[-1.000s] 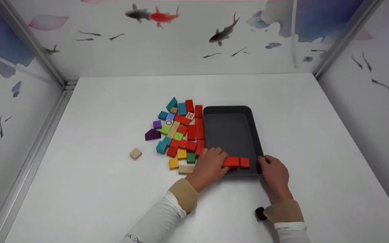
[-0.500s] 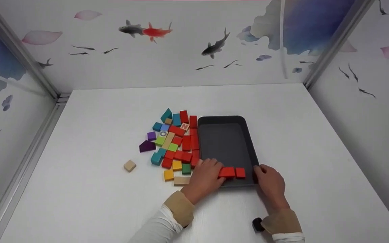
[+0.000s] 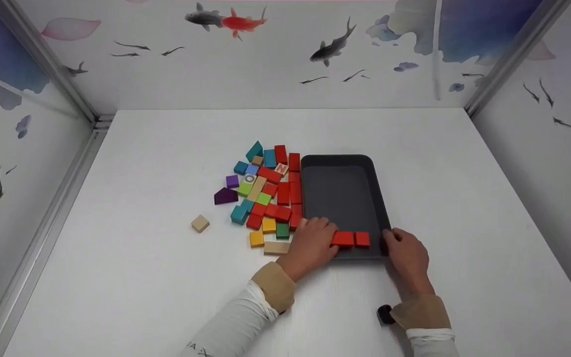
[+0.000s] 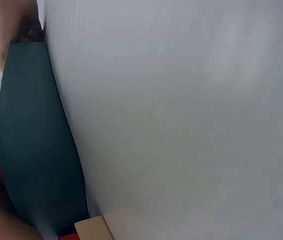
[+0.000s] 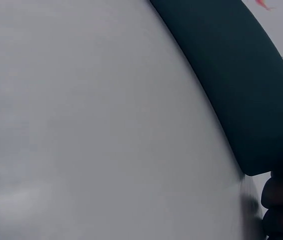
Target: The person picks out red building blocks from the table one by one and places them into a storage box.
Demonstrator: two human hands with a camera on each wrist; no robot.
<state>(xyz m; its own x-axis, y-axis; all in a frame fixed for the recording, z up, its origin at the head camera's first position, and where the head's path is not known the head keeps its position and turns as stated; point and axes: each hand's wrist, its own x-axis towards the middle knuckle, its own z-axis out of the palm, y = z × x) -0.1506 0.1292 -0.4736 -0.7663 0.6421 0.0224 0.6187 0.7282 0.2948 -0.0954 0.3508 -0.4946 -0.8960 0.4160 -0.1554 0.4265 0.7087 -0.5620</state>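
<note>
A dark grey rectangular tray [image 3: 340, 193] lies on the white table. Inside its near end sit a red rectangular block [image 3: 343, 240] and a smaller red block [image 3: 362, 239], side by side. My left hand [image 3: 311, 244] reaches over the tray's near-left corner, thumb and fingers about the left end of the rectangular block; its grip is partly hidden. My right hand [image 3: 407, 253] grips the tray's right rim near the front corner. In the left wrist view the tray's outer wall [image 4: 36, 135] stands between both hands. The right wrist view shows the tray wall [image 5: 231, 85] and dark fingers [image 5: 281, 195].
Left of the tray lie many coloured blocks packed together, including a green block [image 3: 282, 230], a yellow block [image 3: 256, 239] and a purple block [image 3: 225, 196]. One plain wooden block [image 3: 200, 223] lies apart. A small black object [image 3: 385, 315] is by the right cuff.
The head view tilts up and then back down. Both hands, the tray and the blocks keep their places relative to each other.
</note>
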